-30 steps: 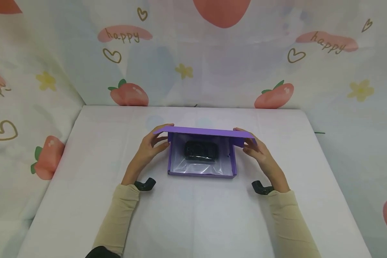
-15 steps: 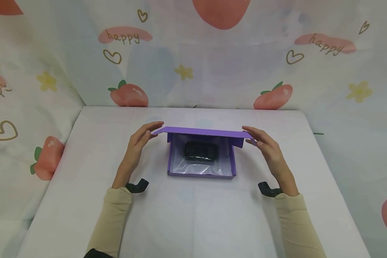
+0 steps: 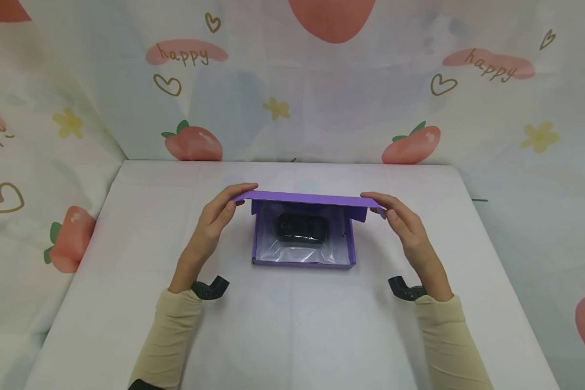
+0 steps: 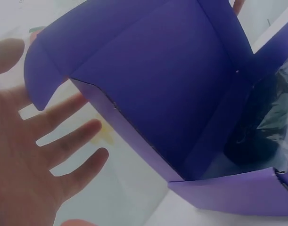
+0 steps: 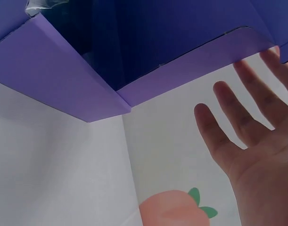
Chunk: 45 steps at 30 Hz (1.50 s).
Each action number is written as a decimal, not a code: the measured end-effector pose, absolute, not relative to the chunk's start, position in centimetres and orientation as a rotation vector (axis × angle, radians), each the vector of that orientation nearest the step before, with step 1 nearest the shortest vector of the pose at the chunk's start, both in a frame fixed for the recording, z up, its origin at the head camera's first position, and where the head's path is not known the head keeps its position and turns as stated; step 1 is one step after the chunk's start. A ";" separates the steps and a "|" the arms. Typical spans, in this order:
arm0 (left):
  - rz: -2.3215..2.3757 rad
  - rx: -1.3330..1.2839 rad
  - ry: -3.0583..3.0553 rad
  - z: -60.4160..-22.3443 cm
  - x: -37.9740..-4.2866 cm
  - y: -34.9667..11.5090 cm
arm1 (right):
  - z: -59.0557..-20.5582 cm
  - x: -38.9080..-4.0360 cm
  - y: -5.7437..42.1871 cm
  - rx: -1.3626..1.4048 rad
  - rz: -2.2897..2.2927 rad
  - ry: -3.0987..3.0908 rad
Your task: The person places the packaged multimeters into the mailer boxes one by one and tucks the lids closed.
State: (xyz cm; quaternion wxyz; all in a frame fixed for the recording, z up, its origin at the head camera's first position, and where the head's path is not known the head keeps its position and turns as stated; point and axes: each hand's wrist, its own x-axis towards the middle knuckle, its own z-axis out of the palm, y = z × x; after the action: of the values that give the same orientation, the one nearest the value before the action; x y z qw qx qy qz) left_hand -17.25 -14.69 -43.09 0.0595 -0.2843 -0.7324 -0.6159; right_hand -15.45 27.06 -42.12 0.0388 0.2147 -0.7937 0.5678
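Observation:
A purple cardboard box sits at the middle of the table, its hinged lid raised and leaning forward over the back part. Inside lies a black object in clear plastic; its kind cannot be told. My left hand is at the lid's left corner, fingers spread and fairly straight around the side flap. At the opposite corner, my right hand has its straight fingers against or just behind the lid's edge. Some fingertips are hidden by the lid in the head view.
The box stands on a white-covered table. Behind and to the sides hangs a printed cloth with fruit, hearts and lettering. A black wrist device is strapped on the left wrist, and another wrist device on the right.
Both hands first loosened from the lid's corners and drew outward. Since then the left hand has come slightly back toward the lid. The box and lid have stayed nearly the same.

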 end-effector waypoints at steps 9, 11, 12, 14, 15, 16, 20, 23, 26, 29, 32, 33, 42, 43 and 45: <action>-1.889 -0.879 -2.208 -44.0 -16.5 -14.4 | -42.4 -15.0 26.8 0.751 1.744 -2.375; -1.878 -0.889 -2.212 -44.2 -16.4 -14.4 | -42.5 -14.8 26.8 0.773 1.750 -2.347; -1.874 -0.895 -2.212 -44.3 -16.3 -14.4 | -42.6 -14.7 26.8 0.777 1.758 -2.338; -1.872 -0.910 -2.210 -44.7 -16.2 -14.5 | -42.9 -14.6 26.7 0.783 1.750 -2.336; -1.878 -0.921 -2.204 -44.8 -16.1 -14.6 | -43.0 -14.5 26.8 0.780 1.742 -2.344; -1.883 -0.932 -2.196 -45.1 -16.1 -14.7 | -43.2 -14.5 26.7 0.773 1.734 -2.354; -1.904 -0.969 -2.188 -45.7 -15.6 -15.0 | -43.8 -14.2 26.8 0.722 1.703 -2.414; -1.921 -0.965 -2.208 -46.1 -15.2 -15.2 | -44.2 -14.0 26.8 0.687 1.701 -2.441; -1.940 -0.930 -2.238 -46.3 -14.9 -15.3 | -44.6 -13.9 26.8 0.681 1.713 -2.444; -1.971 -0.891 -2.257 -46.4 -14.8 -15.3 | -44.9 -13.8 26.8 0.677 1.722 -2.457; -2.028 -0.857 -2.259 -46.6 -14.7 -15.3 | -45.2 -13.7 26.8 0.666 1.722 -2.479; -2.047 -0.848 -2.257 -46.6 -14.7 -15.2 | -45.3 -13.7 26.8 0.668 1.713 -2.486; -2.069 -0.735 -2.315 -47.2 -14.3 -15.1 | -46.7 -13.3 26.7 0.600 1.723 -2.545; -2.069 -0.714 -2.327 -47.3 -14.3 -15.1 | -46.8 -13.2 26.7 0.587 1.720 -2.553; -2.078 -0.677 -2.338 -47.4 -14.2 -15.1 | -47.1 -13.1 26.6 0.564 1.706 -2.573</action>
State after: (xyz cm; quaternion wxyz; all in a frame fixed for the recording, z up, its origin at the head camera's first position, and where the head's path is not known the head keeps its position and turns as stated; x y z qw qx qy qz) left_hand -14.22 -15.07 -47.36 -0.0294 -0.2113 -0.7303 -0.6490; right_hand -13.08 26.64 -47.08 0.0017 0.1796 -0.8200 0.5435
